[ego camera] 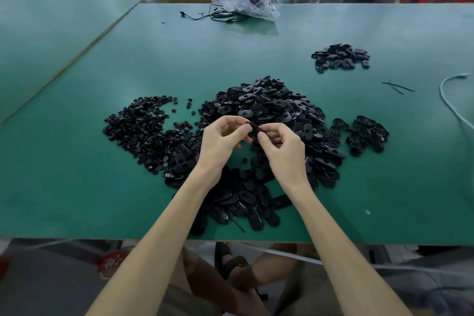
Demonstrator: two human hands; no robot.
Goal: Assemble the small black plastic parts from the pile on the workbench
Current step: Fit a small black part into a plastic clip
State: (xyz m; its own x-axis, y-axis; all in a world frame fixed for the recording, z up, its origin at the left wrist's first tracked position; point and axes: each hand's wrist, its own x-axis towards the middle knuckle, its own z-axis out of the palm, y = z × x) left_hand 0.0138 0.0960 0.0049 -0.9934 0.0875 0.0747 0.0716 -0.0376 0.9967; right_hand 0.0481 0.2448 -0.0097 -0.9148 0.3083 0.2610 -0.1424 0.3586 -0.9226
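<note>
A big pile of black oval plastic shells (269, 108) lies in the middle of the green workbench (77, 187). To its left spreads a pile of small round black pieces (138, 131). Above the pile my left hand (223, 143) and my right hand (282, 146) meet, both pinching one black oval part (255, 129) between fingertips and thumbs. A smaller heap of black oval parts (339, 57) sits at the back right, and another small group (366, 133) lies right of the main pile.
A clear plastic bag (254, 0) with black cables (215, 16) lies at the table's far edge. Black ties (397, 87) and a white cable (451, 102) are at the right. Cardboard boxes and red stools stand beyond the bench. My knees are under the near edge.
</note>
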